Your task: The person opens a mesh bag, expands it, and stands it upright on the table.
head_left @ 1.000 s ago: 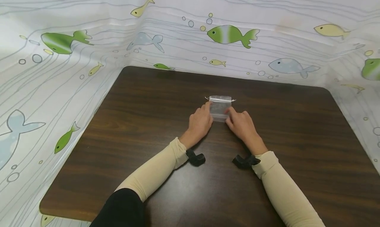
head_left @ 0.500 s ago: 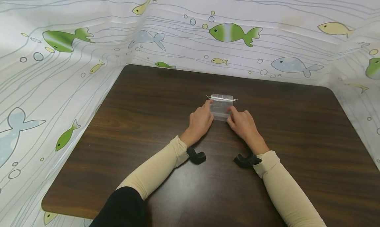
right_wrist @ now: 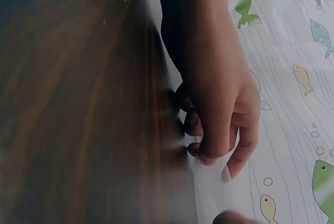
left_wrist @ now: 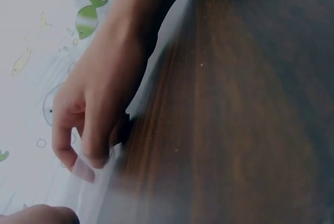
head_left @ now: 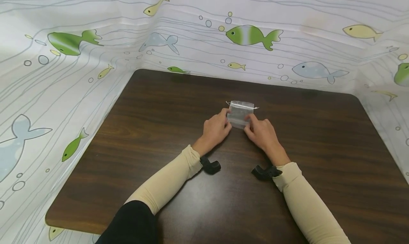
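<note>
Translucent white rectangular drawstring pouch is over the dark brown wood-grain table, pinched by your left hand at its left edge, your right hand at its right. Looks flimsy; uneven tugging could crease it or slip an edge free. Count: one pouch, two hands, one table, two white cord ends.

A tabletop screened on three sides; whether it stands in a home, an office or a lab cannot be told. White sheeting printed with green, pale-blue and yellow cartoon fish rises left, far and right of a dark-brown wood-grain table with rounded corners.
</note>
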The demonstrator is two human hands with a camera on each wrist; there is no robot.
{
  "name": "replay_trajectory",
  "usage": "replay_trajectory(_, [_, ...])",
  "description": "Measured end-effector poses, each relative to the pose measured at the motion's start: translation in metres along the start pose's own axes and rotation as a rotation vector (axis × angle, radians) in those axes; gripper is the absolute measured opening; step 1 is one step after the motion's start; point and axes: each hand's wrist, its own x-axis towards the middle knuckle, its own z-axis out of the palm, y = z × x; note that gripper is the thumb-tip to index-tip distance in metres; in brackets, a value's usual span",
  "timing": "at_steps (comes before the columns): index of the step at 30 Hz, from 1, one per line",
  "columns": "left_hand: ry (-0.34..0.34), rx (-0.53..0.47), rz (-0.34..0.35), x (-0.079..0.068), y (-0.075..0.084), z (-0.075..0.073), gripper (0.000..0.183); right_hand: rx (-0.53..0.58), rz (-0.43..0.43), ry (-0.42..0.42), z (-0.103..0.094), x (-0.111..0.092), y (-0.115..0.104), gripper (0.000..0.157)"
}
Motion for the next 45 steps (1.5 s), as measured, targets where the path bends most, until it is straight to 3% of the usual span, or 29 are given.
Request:
replay_trajectory(14, [0.005,0.02,-0.045,-0.004,0.006,0.001,0.042,0.002,-0.041,0.019,0.005,-0.002,0.001,0.02])
replay_trajectory(20, [-0.011,0.064,-0.031,-0.001,0.007,0.0,0.05,0.023,-0.028,-0.024,0.002,-0.002,0.001,0.023])
replay_trajectory(25, [-0.003,0.081,-0.026,0.001,0.005,-0.001,0.038,0.047,-0.016,-0.072,-0.001,-0.001,0.0,0.026])
replay_trajectory(30, [0.007,0.085,-0.041,0.001,0.005,-0.001,0.035,0.034,-0.024,-0.045,0.0,0.0,0.0,0.023])
replay_trajectory(45, [-0.012,-0.018,0.035,0.0,-0.007,-0.001,0.036,0.104,0.0,-0.092,-0.002,-0.001,0.005,0.024])
